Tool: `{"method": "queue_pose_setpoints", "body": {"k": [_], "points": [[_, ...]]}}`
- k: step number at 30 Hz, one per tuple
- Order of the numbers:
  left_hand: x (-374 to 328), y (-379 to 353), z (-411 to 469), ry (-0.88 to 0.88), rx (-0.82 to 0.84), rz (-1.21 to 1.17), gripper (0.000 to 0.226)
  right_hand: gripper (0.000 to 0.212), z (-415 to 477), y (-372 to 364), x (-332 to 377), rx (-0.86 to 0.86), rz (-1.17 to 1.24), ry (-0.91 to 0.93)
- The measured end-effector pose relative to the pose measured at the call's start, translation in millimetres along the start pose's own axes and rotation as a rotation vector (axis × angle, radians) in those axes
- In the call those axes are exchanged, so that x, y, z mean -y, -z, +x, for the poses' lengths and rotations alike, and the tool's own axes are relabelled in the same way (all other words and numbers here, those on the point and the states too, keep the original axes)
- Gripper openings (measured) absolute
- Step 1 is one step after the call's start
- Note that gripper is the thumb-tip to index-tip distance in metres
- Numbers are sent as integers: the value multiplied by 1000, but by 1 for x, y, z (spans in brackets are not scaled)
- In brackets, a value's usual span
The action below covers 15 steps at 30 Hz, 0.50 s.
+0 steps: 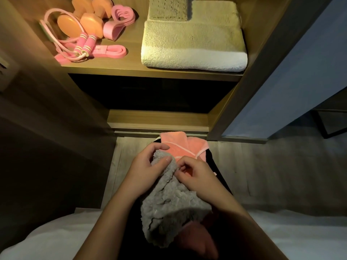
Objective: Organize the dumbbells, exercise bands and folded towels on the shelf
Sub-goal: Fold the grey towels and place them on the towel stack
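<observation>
Head view, the only one. All places are taken from the grey towel (169, 199).

- The grey towel is bunched and not yet folded. Its long axis runs from its far end back toward the person's body.
- The left hand (144, 171) grips the far end from the left side, thumb over the top edge. The right hand (197, 177) pinches the same end from the right, fingers curled. Both hands are closed on the cloth, close together and about level, so neither is clearly nearer.
- A pink towel (185, 147) lies just beyond the grey towel, partly under its far end.
- The shelf (135, 69) is well beyond the grey towel, straight ahead. The stack of folded towels (193, 44) sits beyond and slightly right of it. The dumbbells (90, 23) and pink bands (110, 51) sit beyond and to its left.

Judgement: I read this as the folding step. The grey towel then goes forward and a little right onto the stack, which favours a right-hand lead. The risk is the loose near end dragging.
</observation>
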<state>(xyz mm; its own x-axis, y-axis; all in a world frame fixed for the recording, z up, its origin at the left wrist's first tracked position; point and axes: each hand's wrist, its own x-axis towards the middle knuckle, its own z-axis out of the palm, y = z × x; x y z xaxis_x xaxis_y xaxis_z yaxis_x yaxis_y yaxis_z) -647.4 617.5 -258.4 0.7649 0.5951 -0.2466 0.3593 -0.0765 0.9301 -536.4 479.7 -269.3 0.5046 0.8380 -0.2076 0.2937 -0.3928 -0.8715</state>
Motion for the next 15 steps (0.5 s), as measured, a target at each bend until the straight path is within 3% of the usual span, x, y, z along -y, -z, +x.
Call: {"method": "queue_pose_setpoints", "body": {"k": [5, 8, 12, 15], "points": [[0, 8, -4, 73, -4, -29, 21, 11, -2, 6, -1, -88, 311, -92], [5, 10, -7, 50, -35, 32, 13, 6, -2, 7, -1, -102, 361, -126], [1, 10, -8, -168, -213, 227, 20, 16, -4, 9, 6, -34, 298, -100], [-9, 12, -9, -321, -266, 274, 23, 39, -8, 15, 18, 71, 369, -98]]}}
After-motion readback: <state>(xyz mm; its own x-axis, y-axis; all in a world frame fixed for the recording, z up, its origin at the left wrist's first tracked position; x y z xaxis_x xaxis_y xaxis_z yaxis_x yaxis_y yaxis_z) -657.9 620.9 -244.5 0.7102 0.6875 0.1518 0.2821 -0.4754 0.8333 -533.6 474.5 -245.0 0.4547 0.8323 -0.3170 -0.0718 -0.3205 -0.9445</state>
